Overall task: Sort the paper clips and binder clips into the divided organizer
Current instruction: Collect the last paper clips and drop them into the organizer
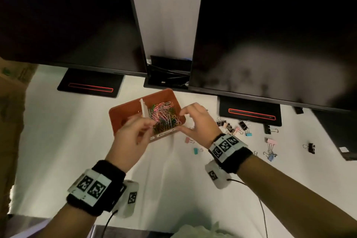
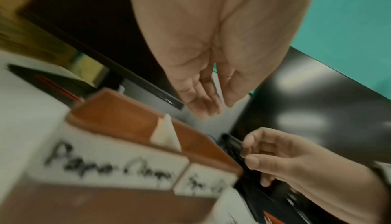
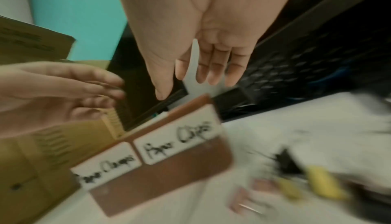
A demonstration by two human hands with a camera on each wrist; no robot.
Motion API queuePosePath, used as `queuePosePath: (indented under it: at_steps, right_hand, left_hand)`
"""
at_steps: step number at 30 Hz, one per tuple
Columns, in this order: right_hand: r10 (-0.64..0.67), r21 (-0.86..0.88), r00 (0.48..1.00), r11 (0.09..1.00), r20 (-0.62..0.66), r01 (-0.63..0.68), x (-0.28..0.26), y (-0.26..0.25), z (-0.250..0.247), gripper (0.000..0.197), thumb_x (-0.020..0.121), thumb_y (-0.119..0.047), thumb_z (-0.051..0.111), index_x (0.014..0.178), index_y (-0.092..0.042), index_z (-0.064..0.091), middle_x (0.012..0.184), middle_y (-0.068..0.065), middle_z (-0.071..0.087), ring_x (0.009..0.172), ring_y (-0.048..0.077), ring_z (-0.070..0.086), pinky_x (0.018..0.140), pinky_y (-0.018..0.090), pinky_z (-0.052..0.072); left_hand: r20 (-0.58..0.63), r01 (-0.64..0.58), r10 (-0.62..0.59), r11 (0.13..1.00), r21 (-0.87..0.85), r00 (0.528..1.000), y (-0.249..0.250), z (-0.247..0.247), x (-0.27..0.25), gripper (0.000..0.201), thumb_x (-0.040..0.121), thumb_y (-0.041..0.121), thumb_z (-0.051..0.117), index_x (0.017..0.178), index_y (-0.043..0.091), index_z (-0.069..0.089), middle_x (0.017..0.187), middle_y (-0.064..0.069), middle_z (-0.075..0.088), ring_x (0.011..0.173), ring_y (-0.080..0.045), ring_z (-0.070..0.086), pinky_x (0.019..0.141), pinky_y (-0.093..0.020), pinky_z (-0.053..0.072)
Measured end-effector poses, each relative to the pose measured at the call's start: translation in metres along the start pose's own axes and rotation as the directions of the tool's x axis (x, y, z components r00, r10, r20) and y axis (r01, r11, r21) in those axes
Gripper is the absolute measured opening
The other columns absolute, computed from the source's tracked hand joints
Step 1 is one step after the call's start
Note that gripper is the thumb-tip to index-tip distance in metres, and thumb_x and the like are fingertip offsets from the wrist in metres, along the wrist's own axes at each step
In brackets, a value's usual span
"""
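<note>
Both hands empty over the brown divided organizer (image 1: 174, 102): left hand (image 1: 133, 133) loosely curled, right hand (image 1: 195, 120) spread; paper clips (image 1: 165, 115) fill its right compartment, so pinch binder clips (image 1: 234, 126) right of it singly into the left one.

We saw the brown organizer (image 1: 123, 111) with its white divider (image 1: 144, 109); coloured paper clips (image 1: 166, 115) filled its right compartment, binder clips (image 1: 234, 126) lay scattered to its right.
</note>
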State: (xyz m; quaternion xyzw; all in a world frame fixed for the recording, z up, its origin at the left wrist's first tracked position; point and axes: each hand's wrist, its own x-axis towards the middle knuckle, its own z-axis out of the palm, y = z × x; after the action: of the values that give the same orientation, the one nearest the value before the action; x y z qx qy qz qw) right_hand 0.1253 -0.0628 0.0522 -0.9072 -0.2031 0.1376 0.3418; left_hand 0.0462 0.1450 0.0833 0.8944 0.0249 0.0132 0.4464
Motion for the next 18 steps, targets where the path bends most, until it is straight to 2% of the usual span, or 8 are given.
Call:
queuePosePath:
  at_steps: [2,4,6,8,10,11,14,18]
  right_hand:
    - [0.117,-0.096,0.992,0.989,0.041,-0.112,-0.011,0.031,-0.011,0.047,0.075,-0.042,0.071,0.114,-0.025,0.051,0.118,-0.004,0.049,0.113,0.016,0.045,0.096,0.035,0.044]
    - [0.196,-0.152,0.974,0.972,0.116,-0.178,-0.018,0.053,-0.019,0.058,0.074,-0.046,0.07,0.123,-0.026,0.047,0.129,-0.003,0.047,0.12,0.017,0.04,0.105,0.038,0.037]
    - [0.219,-0.19,0.958,0.964,0.184,-0.184,-0.021,0.069,-0.022,0.065,0.076,-0.04,0.071,0.131,-0.028,0.04,0.138,-0.003,0.041,0.128,0.02,0.035,0.11,0.039,0.033]
    - [0.224,-0.243,0.944,0.956,0.244,-0.164,-0.019,0.08,-0.022,0.073,0.076,-0.033,0.073,0.137,-0.03,0.033,0.146,-0.001,0.034,0.133,0.022,0.031,0.112,0.04,0.031]
    - [0.225,-0.293,0.926,0.947,0.303,-0.134,-0.015,0.086,-0.019,0.079,0.076,-0.031,0.073,0.14,-0.032,0.027,0.151,0.0,0.027,0.138,0.026,0.026,0.114,0.042,0.027]
    - [0.221,-0.313,0.916,0.943,0.334,-0.113,-0.012,0.088,-0.017,0.08,0.077,-0.031,0.073,0.141,-0.034,0.025,0.154,0.0,0.023,0.14,0.027,0.023,0.115,0.044,0.025]
    - [0.181,-0.351,0.894,0.936,0.411,-0.029,-0.004,0.086,-0.012,0.078,0.079,-0.029,0.07,0.142,-0.035,0.025,0.155,0.002,0.019,0.14,0.03,0.023,0.115,0.047,0.024]
    - [0.156,-0.357,0.892,0.934,0.425,0.007,-0.002,0.082,-0.001,0.061,0.081,-0.023,0.068,0.136,-0.028,0.041,0.146,0.005,0.032,0.128,0.029,0.036,0.108,0.043,0.035]
  left_hand:
    - [0.123,-0.034,0.034,0.999,-0.007,0.992,0.005,0.029,-0.007,0.022,0.083,0.011,0.063,0.1,0.025,0.063,0.101,0.008,0.058,0.09,-0.001,0.057,0.079,-0.016,0.049]
    - [0.231,-0.029,0.015,0.998,0.054,0.973,0.005,0.06,-0.013,0.025,0.082,0.023,0.064,0.106,0.029,0.059,0.108,0.011,0.051,0.097,-0.002,0.052,0.086,-0.026,0.049]
    - [0.329,-0.013,-0.027,0.993,0.119,0.944,0.003,0.09,-0.015,0.039,0.08,0.031,0.065,0.117,0.028,0.053,0.123,0.006,0.043,0.115,-0.011,0.044,0.1,-0.032,0.041]
    - [0.405,0.028,-0.116,0.976,0.217,0.907,0.003,0.115,-0.015,0.054,0.079,0.039,0.063,0.128,0.029,0.042,0.144,0.0,0.026,0.134,-0.021,0.025,0.11,-0.037,0.03]
    - [0.41,0.033,-0.167,0.949,0.314,0.897,0.001,0.135,-0.01,0.064,0.077,0.045,0.063,0.132,0.03,0.034,0.153,0.001,0.009,0.14,-0.023,0.009,0.113,-0.04,0.022]
    - [0.397,0.025,-0.171,0.938,0.346,0.902,0.0,0.143,-0.007,0.066,0.076,0.047,0.063,0.132,0.03,0.033,0.154,0.001,0.006,0.141,-0.024,0.006,0.112,-0.041,0.022]
    - [0.386,0.008,-0.169,0.922,0.387,0.907,-0.009,0.16,0.003,0.063,0.075,0.048,0.064,0.128,0.027,0.037,0.151,-0.003,0.012,0.138,-0.027,0.015,0.108,-0.042,0.028]
    - [0.361,-0.053,-0.083,0.935,0.35,0.929,-0.022,0.167,0.007,0.04,0.077,0.029,0.067,0.115,0.022,0.055,0.127,-0.001,0.043,0.112,-0.022,0.039,0.096,-0.039,0.041]
